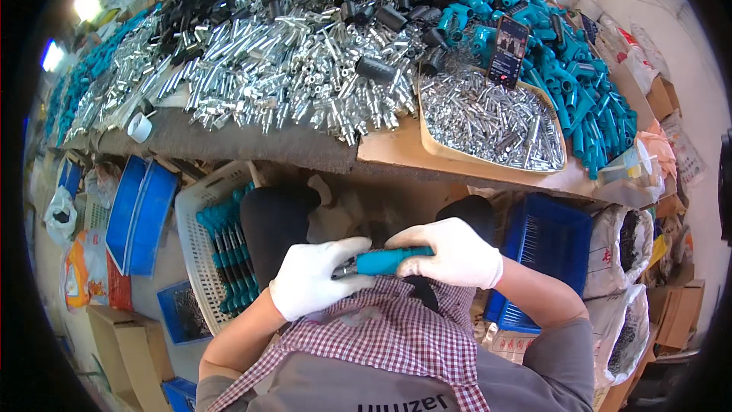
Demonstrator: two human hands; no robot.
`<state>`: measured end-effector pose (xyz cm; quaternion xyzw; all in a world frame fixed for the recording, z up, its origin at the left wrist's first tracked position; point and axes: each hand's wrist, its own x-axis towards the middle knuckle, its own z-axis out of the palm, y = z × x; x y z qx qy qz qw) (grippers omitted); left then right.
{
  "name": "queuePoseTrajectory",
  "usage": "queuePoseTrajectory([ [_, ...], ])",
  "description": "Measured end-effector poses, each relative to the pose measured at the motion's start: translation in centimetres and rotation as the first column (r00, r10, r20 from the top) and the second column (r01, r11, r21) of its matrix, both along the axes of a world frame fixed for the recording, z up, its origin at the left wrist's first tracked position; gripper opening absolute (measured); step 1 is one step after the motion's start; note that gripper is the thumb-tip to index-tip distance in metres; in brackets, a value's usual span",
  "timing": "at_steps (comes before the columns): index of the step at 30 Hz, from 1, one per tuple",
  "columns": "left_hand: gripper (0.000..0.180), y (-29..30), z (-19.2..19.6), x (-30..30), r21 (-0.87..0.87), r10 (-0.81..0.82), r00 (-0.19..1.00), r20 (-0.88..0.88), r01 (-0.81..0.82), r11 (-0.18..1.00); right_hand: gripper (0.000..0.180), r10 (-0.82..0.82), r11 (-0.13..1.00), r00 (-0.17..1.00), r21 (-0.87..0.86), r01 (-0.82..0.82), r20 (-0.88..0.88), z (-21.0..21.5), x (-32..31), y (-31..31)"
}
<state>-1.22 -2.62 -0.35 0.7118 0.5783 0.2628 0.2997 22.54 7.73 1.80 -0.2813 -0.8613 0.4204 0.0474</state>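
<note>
Above my lap, both white-gloved hands are closed around a teal plastic tool housing (380,262) lying sideways. My right hand (455,253) grips its right end, thumb along the near side. My left hand (320,276) pinches the left end, where a small shiny metal part (345,268) shows between thumb and fingers. A dark piece (424,290) hangs below the housing, near my right hand; I cannot make out if it belongs to it. The glove fingers hide much of both ends. A checked apron (381,332) covers my lap.
Ahead, a workbench (381,149) bears heaped metal rods (305,69), teal housings (579,84) and a tray (436,146) of small metal pins. A phone (508,52) leans there. Left of my knees stands a white basket (200,259) of teal-and-black tools; right, a blue crate (560,252).
</note>
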Motion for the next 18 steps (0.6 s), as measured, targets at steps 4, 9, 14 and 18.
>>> queuePoseTrajectory([
  [4,0.05,-0.5,0.8,0.0,0.003,-0.146,0.989,-0.006,0.146,0.989,0.053,-0.004,0.763,0.996,-0.643,0.061,0.09,-0.4,0.0,1.2],
  [9,0.051,0.0,0.6,0.4,0.025,-0.133,0.991,-0.02,0.133,0.991,0.054,-0.008,0.998,0.999,-0.067,0.004,-0.051,-0.7,0.1,-0.2],
  [14,0.052,-0.4,-0.4,1.4,0.101,-0.191,0.981,0.041,0.187,0.977,0.057,-0.001,0.8,0.999,-0.6,0.028,0.046,0.2,0.7,0.8],
  [18,0.057,0.7,0.1,2.5,0.081,-0.229,0.973,-0.014,0.229,0.97,0.061,-0.014,0.814,1.0,-0.581,0.016,0.009,0.2,-0.1,0.4],
])
